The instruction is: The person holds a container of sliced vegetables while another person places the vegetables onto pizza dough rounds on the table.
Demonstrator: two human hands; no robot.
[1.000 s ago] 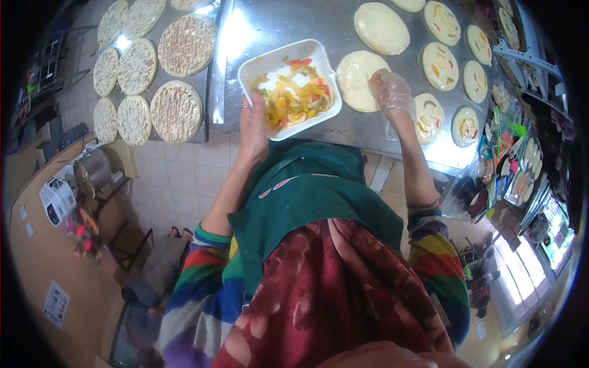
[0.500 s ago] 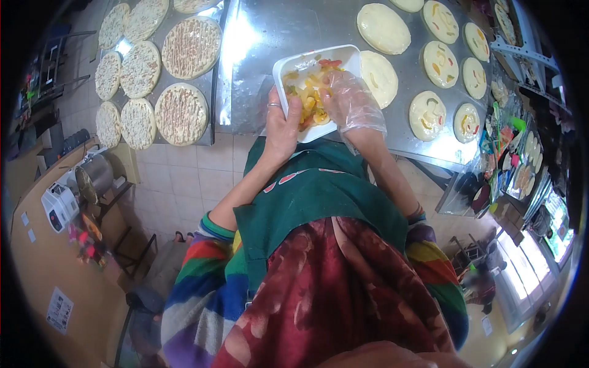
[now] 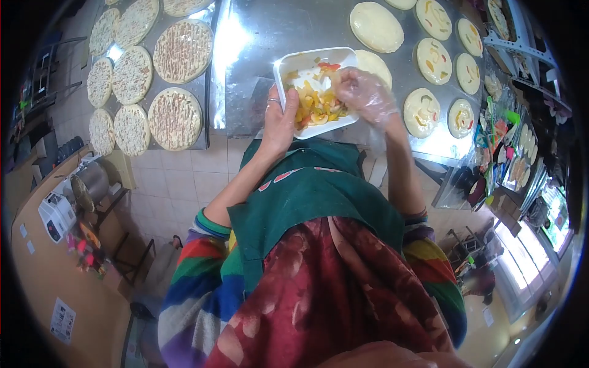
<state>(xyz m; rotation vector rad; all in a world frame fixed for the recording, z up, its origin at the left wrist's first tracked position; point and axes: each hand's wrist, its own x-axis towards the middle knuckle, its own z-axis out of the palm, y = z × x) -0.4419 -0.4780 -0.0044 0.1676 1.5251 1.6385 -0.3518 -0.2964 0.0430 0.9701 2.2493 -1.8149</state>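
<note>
A white foam tray [image 3: 319,130] of chopped yellow, green and red pepper pieces [image 3: 320,107] is tilted in front of my apron. My left hand [image 3: 281,119] grips its left side, thumb over the rim, with a ring on one finger. At the tray's right rim is my right hand [image 3: 367,95] in a clear plastic glove. Its fingers are curled together; what they hold, if anything, is hidden. Just behind it lies a plain pale dough round [image 3: 375,64], partly covered by the hand. Another plain round [image 3: 376,27] lies farther back.
Pale rounds topped with pepper strips [image 3: 421,112] lie on the right of the metal table [image 3: 251,73]. Several crumb-covered rounds [image 3: 175,118] fill a tray at the left. A white machine with a metal bowl [image 3: 56,216] stands at lower left. Crowded shelves line the right.
My right hand has drawn back from the middle of the tray to its right rim, its fingers now curled together. My left hand keeps hold of the tray. The view has shifted slightly.
</note>
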